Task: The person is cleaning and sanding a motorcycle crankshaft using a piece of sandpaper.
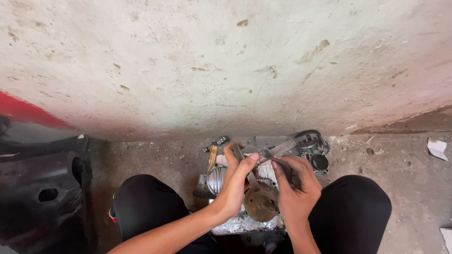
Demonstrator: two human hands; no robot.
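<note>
I crouch on a dirt floor facing a pale wall. Between my knees lies a grey metal engine casing point(282, 143) with gears at its far right end. My left hand point(235, 181) grips a flat metal tool point(238, 153) that stands up from the casing. My right hand point(294, 186) holds a thin threaded rod or tool point(282, 148) that slants up to the right. Below the two hands sits a rusty round hub with a short shaft point(261, 204).
A paintbrush with a wooden handle point(209, 167) lies left of the casing. A small dark bit point(216, 142) lies near it. A black plastic body panel point(42, 193) fills the left edge. Scraps of white paper point(438, 148) lie at the right.
</note>
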